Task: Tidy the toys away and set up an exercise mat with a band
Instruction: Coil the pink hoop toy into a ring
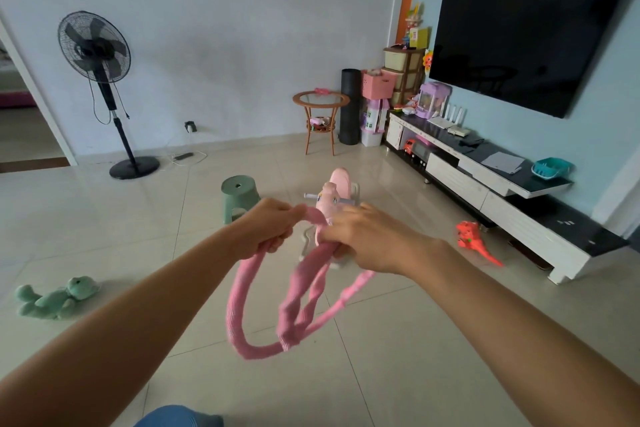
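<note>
Here, nearest the camera, both hands hold the pink band (277,302) out at arm's length: the left hand (268,229) has its fingers (277,242) curled shut around one end, and the right hand (360,239) pinches the other end just beside it, so the grip points sit close together and neither hand is clearly nearer. From the fingers the band hangs straight down and a little toward the body in several slack loops, its long run drooping well clear of the tiled floor (398,357). Any laying out, I judge, means drawing the hands apart to open those loops. No exercise mat shows itself on the floor. Toys lie scattered about it: a green plush toy (55,298) off to the left, an orange dinosaur (474,239) to the right near the TV stand (502,191), a pink rocking toy (337,191) directly behind the hands, a green stool (239,196) beside it. Farther off stand a fan (98,55), a round side table (321,104) and a dark television (530,38).
</note>
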### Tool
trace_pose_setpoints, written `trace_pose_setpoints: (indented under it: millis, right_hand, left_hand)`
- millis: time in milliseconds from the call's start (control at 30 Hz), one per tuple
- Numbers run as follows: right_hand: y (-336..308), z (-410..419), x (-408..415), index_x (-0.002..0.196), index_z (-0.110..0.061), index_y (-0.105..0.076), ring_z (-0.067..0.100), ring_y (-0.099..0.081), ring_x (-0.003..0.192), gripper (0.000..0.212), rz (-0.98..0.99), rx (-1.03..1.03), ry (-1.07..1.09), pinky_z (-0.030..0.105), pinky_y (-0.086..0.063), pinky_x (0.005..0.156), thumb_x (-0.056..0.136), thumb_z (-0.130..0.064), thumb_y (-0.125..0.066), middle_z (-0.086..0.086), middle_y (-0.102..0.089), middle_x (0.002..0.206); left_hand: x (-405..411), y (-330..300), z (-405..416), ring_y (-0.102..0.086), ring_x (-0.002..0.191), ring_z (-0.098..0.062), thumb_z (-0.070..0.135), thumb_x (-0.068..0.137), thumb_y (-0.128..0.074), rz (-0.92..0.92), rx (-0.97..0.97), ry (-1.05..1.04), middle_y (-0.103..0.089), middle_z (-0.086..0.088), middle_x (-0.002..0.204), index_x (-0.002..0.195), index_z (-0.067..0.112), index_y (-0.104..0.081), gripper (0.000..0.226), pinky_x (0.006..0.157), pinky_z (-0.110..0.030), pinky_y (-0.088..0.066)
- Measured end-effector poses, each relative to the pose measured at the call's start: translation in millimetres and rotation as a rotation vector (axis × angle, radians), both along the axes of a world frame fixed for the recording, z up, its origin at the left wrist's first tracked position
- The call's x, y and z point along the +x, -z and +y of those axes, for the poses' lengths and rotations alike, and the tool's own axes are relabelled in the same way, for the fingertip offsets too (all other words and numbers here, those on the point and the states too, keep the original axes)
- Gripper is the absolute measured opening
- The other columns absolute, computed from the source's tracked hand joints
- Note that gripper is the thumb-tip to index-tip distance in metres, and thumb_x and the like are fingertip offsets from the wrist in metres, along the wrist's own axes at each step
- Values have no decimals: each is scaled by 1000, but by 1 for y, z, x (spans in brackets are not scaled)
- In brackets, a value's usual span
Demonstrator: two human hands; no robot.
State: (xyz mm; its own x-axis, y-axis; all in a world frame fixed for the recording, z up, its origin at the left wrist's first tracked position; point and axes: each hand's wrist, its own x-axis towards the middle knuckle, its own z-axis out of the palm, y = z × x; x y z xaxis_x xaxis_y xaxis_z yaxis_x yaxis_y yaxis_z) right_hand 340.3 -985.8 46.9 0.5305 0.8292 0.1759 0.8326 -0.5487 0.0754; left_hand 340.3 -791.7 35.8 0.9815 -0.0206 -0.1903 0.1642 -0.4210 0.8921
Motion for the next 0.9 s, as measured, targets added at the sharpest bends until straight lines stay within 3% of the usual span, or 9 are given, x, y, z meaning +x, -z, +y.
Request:
trace_pose_setpoints:
  millis: [133, 200, 300, 400, 467, 567, 733, 800, 900]
  right_hand:
    - [-6, 10, 5, 104, -14, -61, 20, -52, 90, 19, 64, 248, 46, 36, -34, 86, 88, -6, -54, 5, -61, 96]
    - [-10, 13, 7, 101, -12, -60, 18, -49, 86, 13, 121, 364, 81, 30, -31, 78, 88, -11, -56, 3, -61, 95]
    - [-10, 15, 8, 93, -16, -57, 11, -51, 77, 6, 285, 576, 152, 23, -32, 67, 88, -18, -60, -13, -52, 81]
    - [-5, 21, 7, 86, -17, -58, 9, -53, 74, 6, 335, 684, 151, 19, -35, 62, 85, -18, -63, -13, -49, 78]
    - [-1, 24, 10, 83, -15, -60, 13, -54, 79, 9, 349, 733, 158, 16, -38, 64, 82, -19, -68, -14, -44, 81]
    - [11, 21, 11, 90, -16, -61, 12, -55, 84, 23, 473, 927, 249, 9, -42, 68, 74, -23, -76, -14, -45, 88]
    - [48, 6, 4, 112, -19, -55, 2, -51, 102, 45, 568, 1212, 281, 6, -40, 83, 73, -25, -77, -23, -44, 108]
    - [68, -8, 1, 106, -25, -50, -10, -52, 91, 42, 746, 1269, 365, 1, -39, 73, 73, -19, -75, -19, -49, 102]
    - [112, -29, -6, 100, -19, -47, 1, -52, 74, 26, 1019, 1056, 540, 9, -40, 59, 84, -13, -67, -10, -52, 84]
  left_hand:
    - [-2, -5, -13, -65, 80, -21, 59, 84, -47, 57, -164, 2, -69, -10, 83, 83, 10, -68, 52, 75, -30, -51]
    - [-4, -15, -13, -65, 85, -18, 68, 72, -47, 28, -137, 69, -71, -6, 90, 92, 13, -69, 62, 76, -29, -51]
    - [-9, -28, -7, -59, 82, -20, 63, 67, -57, -3, 28, 178, -62, -12, 96, 104, 10, -59, 64, 79, -38, -53]
    - [-15, -25, -2, -58, 69, -16, 34, 75, -72, 0, 82, 211, -58, -9, 86, 103, 10, -55, 40, 62, -30, -56]
    - [-18, -21, -2, -52, 53, -9, 24, 74, -74, -34, 59, 160, -56, -3, 69, 96, 11, -58, 30, 48, -22, -46]
    - [-21, -23, -3, -40, 41, -7, 23, 72, -75, -48, -39, 115, -48, 4, 50, 88, 10, -63, 24, 39, -20, -34]
    - [-29, -26, -17, -34, 38, -6, 24, 77, -70, 7, -166, 163, -43, 5, 47, 94, 2, -64, 28, 35, -16, -29]
    - [-31, -27, -24, -35, 37, -6, 20, 81, -67, -17, -158, 162, -44, 4, 47, 97, 3, -63, 24, 35, -16, -30]
    - [-33, -30, -28, -35, 38, -8, 17, 81, -66, -67, -152, 128, -43, -2, 53, 97, 5, -62, 20, 35, -17, -29]
